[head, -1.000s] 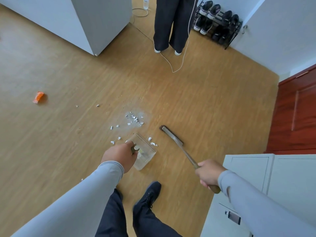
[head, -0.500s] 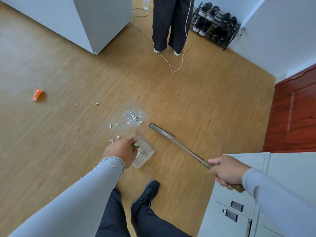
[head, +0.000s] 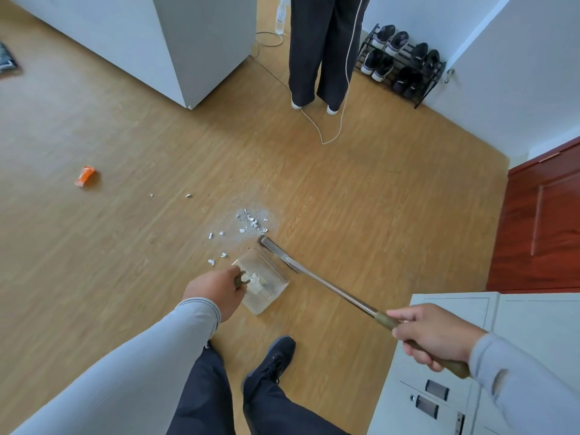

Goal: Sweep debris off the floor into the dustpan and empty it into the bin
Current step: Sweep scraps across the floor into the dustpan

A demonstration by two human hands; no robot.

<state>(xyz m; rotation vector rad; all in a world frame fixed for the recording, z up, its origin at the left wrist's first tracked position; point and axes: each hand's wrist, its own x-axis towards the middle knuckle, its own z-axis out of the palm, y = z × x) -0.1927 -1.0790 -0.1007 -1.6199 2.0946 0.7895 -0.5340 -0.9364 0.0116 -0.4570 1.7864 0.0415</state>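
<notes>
Debris (head: 251,221): pale jagged chips, perhaps plaster

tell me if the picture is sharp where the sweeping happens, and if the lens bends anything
Head view: the white debris chips look sharp; the long-handled brown broom head is slightly smeared; the clear plastic dustpan shows mild glare; wide-angle distortion bows the grey sleeves and splays the white cabinet.

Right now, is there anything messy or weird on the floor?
Yes. White crumbs and dust lie scattered just beyond the clear dustpan, not yet swept in. An orange wrapper lies alone far to the left, and a white cable trails across the floor.
</notes>
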